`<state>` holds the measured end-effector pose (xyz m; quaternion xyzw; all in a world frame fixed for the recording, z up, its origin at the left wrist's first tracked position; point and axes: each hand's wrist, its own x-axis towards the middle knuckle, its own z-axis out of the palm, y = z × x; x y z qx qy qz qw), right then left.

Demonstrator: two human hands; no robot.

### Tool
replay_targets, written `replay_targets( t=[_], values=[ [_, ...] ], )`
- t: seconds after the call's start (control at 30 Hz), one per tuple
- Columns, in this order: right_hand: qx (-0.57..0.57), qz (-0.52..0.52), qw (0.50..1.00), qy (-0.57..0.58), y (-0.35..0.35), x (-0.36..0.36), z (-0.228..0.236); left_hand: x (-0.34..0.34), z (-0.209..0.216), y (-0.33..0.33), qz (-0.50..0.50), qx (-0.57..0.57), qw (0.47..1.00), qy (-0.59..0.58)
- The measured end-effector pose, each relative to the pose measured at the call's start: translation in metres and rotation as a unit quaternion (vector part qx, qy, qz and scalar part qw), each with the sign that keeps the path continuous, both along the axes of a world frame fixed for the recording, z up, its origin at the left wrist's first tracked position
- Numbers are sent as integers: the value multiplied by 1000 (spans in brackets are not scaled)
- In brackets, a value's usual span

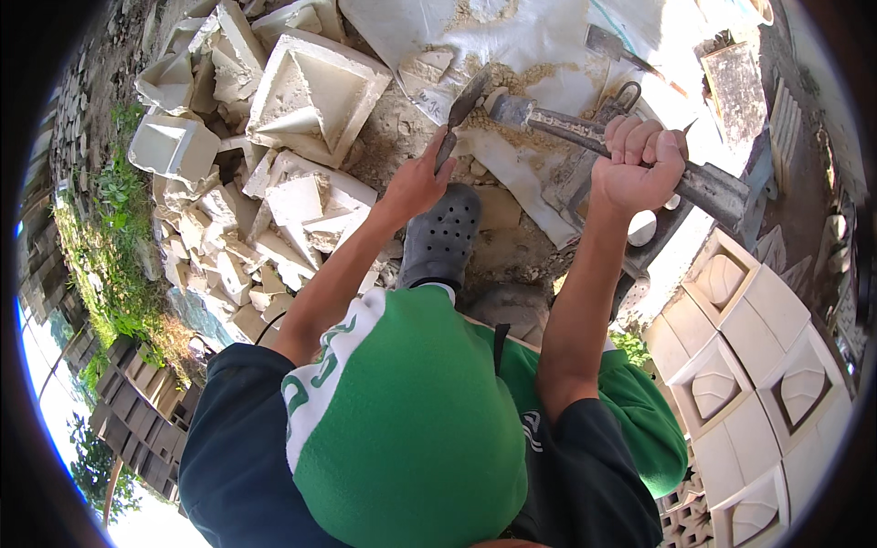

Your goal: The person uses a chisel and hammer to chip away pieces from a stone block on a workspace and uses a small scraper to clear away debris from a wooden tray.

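Note:
My left hand (418, 187) is closed around the handle of a small trowel (468, 99), whose dark, dirty blade points up and away over the ground. On the right, my right hand (639, 163) is wrapped in a fist around a long grey bar (571, 126). The bar runs from a pale, crusted end near the trowel's tip to a thicker end (717, 194) at the right. Beneath my right hand is a dusty grey metal frame or tool (577, 178), partly hidden by the bar and my arm. What the bar belongs to, I cannot tell.
Broken cream-coloured cast blocks (315, 96) and rubble are heaped on the left. A pale sheet (539, 46) with sandy crumbs lies ahead. Rows of moulded blocks (767, 310) stand at the right. My grey clog (443, 233) is between my arms; a flat tool (607, 44) lies on the sheet.

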<state>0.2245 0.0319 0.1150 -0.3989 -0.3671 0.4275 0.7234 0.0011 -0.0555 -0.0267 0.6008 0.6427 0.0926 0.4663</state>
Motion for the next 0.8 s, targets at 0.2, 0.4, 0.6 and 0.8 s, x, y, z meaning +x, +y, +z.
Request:
replay_targets(
  t=[0.2,0.4,0.6,0.8],
  values=[
    [66,40,997,-25,-13,9,65,-1,9,-9,8,-10,1000,15],
    [5,-41,999,5,-1,-6,27,1,10,2,-6,-17,1000,22],
    [-75,-7,997,10,1,-26,-10,-4,-9,-6,-17,28,998,57],
    [13,41,999,-19,-5,10,73,-4,-4,-11,8,46,998,47]
  ],
)
